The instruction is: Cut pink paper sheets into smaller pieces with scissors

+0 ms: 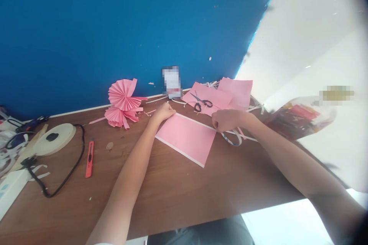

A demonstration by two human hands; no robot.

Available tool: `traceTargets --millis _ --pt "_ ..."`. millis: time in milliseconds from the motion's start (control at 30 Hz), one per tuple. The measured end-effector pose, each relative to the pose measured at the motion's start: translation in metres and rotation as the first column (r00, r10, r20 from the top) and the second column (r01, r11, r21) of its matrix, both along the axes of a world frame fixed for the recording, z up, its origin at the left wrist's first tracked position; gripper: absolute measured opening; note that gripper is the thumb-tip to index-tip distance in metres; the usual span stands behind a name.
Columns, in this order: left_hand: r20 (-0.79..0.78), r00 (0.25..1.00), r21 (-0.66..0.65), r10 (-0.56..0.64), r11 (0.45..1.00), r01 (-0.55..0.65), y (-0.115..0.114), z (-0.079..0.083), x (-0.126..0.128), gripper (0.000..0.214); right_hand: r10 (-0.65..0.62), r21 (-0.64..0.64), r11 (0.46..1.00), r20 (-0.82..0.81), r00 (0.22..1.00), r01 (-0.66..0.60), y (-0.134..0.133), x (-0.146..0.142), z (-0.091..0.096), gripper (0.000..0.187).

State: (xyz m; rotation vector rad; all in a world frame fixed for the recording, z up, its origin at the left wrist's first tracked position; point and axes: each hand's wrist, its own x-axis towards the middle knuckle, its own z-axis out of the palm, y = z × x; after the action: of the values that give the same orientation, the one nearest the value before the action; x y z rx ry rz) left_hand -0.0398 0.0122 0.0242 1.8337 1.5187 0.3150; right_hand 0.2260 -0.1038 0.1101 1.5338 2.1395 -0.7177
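A sheet of pink paper (186,138) lies on the brown table, with white tape strips along its near and far long edges. At the sheet's far left corner, my left hand (164,111) is closed, its fingers pressed down on the end of the far tape strip. My right hand (227,120) is a fist just past the far right corner, where that strip ends. Right below it is a roll of white tape (236,140), partly hidden by the hand; the fingertips are out of sight. Black scissors (202,103) lie open on other pink sheets (237,93) behind.
Folded pink paper fans (125,95) stand at the back left, near a phone (171,82) leaning on the blue wall. A red utility knife (90,159) lies left. Beyond it are a round cream device (56,140), a black cable and a white box. A plastic bag (301,116) is far right.
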Motion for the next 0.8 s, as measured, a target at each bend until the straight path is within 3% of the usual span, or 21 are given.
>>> traceTargets --millis 100,333,467,667,800 --pt "-0.032 0.998 0.042 -0.047 0.998 0.049 -0.002 0.006 -0.004 0.013 0.007 -0.028 1.000 -0.012 1.000 -0.007 0.002 0.002 -0.002 0.016" --pt "0.248 0.951 -0.130 -0.185 0.966 0.221 -0.007 0.026 -0.021 0.015 -0.009 -0.016 1.000 -0.003 1.000 0.009 0.001 0.003 -0.001 0.020" --pt "0.259 0.948 -0.156 -0.183 0.961 0.228 -0.009 0.029 -0.022 0.016 -0.051 -0.006 0.999 0.002 0.999 0.051 0.001 0.002 0.000 0.027" --pt "0.228 0.960 -0.155 -0.161 0.968 0.199 -0.010 0.026 -0.020 0.018 0.003 -0.008 1.000 0.046 0.999 -0.002 0.000 0.002 -0.001 0.016" --pt "0.302 0.938 -0.128 -0.170 0.968 0.216 -0.013 0.034 -0.021 0.021 0.027 -0.035 0.999 0.019 0.999 -0.026 -0.002 0.004 0.003 0.013"
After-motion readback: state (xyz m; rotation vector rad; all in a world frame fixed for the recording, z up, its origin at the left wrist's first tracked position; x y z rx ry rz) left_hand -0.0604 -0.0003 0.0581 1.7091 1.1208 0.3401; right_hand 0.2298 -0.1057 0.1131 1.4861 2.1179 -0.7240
